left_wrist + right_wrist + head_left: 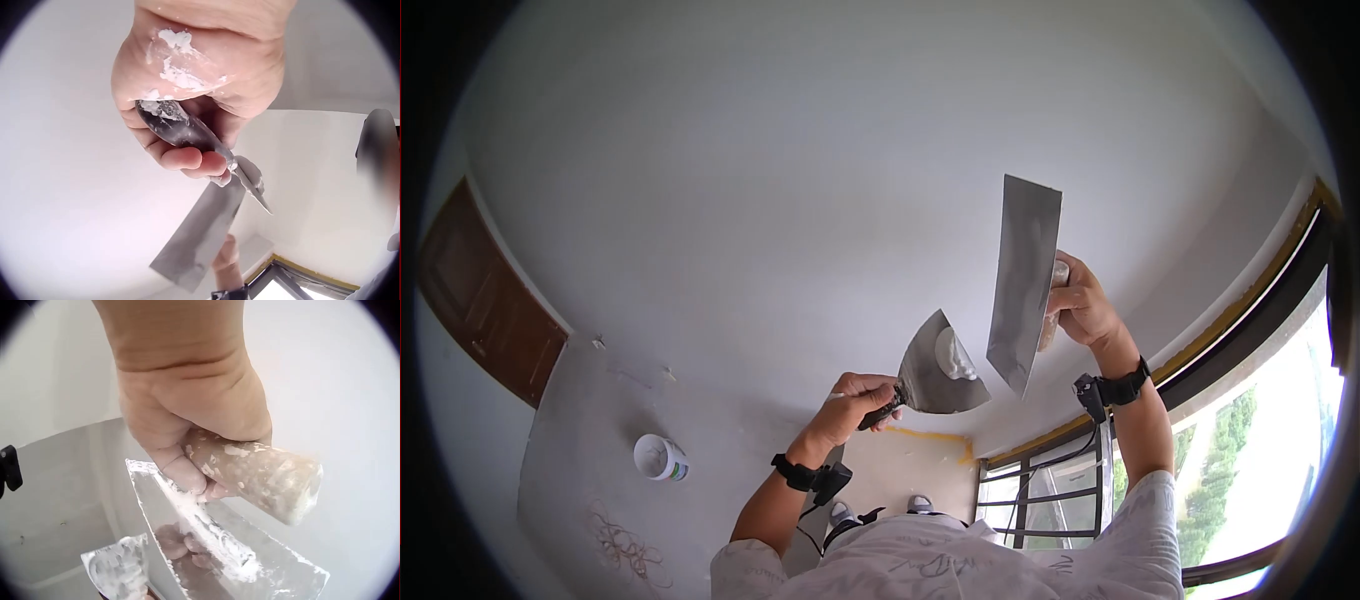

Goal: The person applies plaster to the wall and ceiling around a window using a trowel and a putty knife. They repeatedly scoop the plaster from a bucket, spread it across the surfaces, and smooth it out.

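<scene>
My left hand (pixel 845 412) grips the dark handle (pixel 181 128) of a putty knife (pixel 930 378), whose flared blade carries a lump of white putty (pixel 952 356). White smears mark the heel of that hand in the left wrist view. My right hand (pixel 1085 303) holds a plastering trowel (pixel 1022 290) by its worn, putty-spotted handle (pixel 256 472). The trowel's long steel blade stands on end in the head view, just right of the putty knife, with a gap between the two blades. White putty coats the back of the trowel (pixel 234 550) around its handle mount.
A pale wall (pixel 780 180) spreads in front. A white bucket (pixel 660 457) stands on the floor at left, near tangled cord (pixel 628 550). A brown door (pixel 490 290) is at far left; a barred window (pixel 1050 490) is at right.
</scene>
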Demonstrator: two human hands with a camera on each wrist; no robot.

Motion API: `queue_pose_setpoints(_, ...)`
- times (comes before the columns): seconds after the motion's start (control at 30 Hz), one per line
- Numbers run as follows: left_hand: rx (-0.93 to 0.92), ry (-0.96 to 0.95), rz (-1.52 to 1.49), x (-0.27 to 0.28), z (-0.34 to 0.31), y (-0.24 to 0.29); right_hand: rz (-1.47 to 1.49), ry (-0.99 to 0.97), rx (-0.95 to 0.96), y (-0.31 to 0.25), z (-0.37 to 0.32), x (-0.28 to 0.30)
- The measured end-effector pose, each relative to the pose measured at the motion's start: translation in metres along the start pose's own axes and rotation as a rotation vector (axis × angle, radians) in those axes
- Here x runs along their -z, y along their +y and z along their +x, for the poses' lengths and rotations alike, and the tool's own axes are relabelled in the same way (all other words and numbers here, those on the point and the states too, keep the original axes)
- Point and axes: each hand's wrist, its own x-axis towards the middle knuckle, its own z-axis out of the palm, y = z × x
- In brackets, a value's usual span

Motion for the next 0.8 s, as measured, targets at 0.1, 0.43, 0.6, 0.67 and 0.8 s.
queue_pose_setpoints(0.1,0.076,-0.057,-0.011,-0.015,-0.002,0.005,0.128,-0.027,0.044,-0.011,0.011,-0.022)
queue_pose_setpoints(0.43,-0.349,0.313,0.05,0.013,0.009,0.082,-0.566,-0.296,-0.384,0.076,0.008,0.012)
queue_pose_setpoints(0.6,-0.523,0.43,0.105,0.009,0.021,0.104,0.566,-0.229,-0.318,0.033,0.007,0.006)
queue_pose_setpoints(0.67,-0.568,0.368,0.165,0.007,0.024,0.113,0.236,-0.113,0.073,0.016,-0.004,-0.014)
queue_pose_setpoints(0.8,-0.655,0.23,0.287,0.0,0.021,0.135,-0.47,-0.023,0.604,-0.009,-0.017,-0.065)
